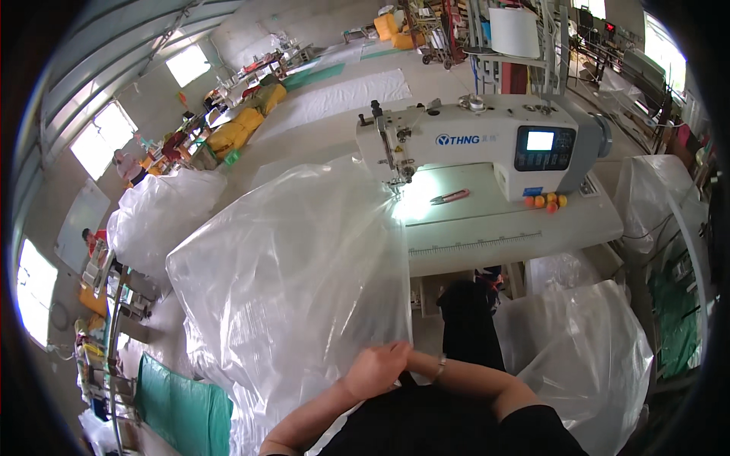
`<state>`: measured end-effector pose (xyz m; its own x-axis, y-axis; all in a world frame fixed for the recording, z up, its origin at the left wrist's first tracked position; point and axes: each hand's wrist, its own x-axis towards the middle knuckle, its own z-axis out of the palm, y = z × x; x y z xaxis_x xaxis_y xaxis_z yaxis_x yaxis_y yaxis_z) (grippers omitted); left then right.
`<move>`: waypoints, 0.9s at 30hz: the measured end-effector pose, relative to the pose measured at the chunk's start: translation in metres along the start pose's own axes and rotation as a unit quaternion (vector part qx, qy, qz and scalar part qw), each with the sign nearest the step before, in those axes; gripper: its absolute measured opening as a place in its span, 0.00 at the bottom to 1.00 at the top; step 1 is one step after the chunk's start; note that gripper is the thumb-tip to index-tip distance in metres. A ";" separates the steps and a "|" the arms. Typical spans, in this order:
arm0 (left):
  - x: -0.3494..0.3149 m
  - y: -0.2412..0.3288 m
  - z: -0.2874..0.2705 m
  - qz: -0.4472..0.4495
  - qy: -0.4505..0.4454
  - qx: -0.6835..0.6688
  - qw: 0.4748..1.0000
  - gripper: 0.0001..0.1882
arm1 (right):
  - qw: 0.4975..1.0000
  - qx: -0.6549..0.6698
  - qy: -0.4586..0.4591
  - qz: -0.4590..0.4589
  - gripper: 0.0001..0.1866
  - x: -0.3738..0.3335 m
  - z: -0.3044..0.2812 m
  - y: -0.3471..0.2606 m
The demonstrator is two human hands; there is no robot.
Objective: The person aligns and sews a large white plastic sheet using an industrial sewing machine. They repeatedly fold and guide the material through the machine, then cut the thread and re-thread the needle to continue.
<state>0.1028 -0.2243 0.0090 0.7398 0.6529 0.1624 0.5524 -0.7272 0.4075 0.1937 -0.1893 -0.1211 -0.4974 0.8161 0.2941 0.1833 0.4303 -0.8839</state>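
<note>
A large clear plastic sheet [296, 258] drapes over the left end of the sewing machine bed and hangs down toward me. Its upper part runs under the needle area of a white industrial sewing machine [456, 125], whose lamp is lit. At the sheet's near right edge, close to my body, my left hand [372, 372] is closed on the plastic. Against it, my right hand [400, 354] is closed at the same edge, its fingers partly hidden; a bracelet circles that wrist. Pink-handled thread snips [450, 197] lie on the machine bed, away from both hands.
Several small orange and yellow round objects [546, 201] sit at the bed's right. More clear plastic [585, 357] is heaped at my right. A white thread cone [514, 33] stands behind the machine. Green sheeting [182, 406] covers floor at lower left. Two people are far left.
</note>
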 end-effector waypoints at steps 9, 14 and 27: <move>0.000 -0.012 0.007 0.033 0.064 -0.124 0.990 0.08 | 0.918 -0.271 0.251 0.143 0.22 0.062 -0.152 -0.010; -0.011 -0.030 0.015 0.045 0.084 -0.078 0.992 0.08 | 0.858 -0.471 0.145 0.146 0.24 0.061 -0.127 -0.024; 0.043 -0.082 0.005 -0.035 0.163 -0.159 0.973 0.05 | 0.859 -0.445 0.113 0.228 0.15 0.129 -0.169 -0.003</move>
<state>0.0914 -0.1373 -0.0215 0.5144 0.7689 0.3797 0.4114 -0.6097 0.6775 0.2723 -0.0203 -0.0196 -0.0431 0.9886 0.1444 0.9404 0.0889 -0.3281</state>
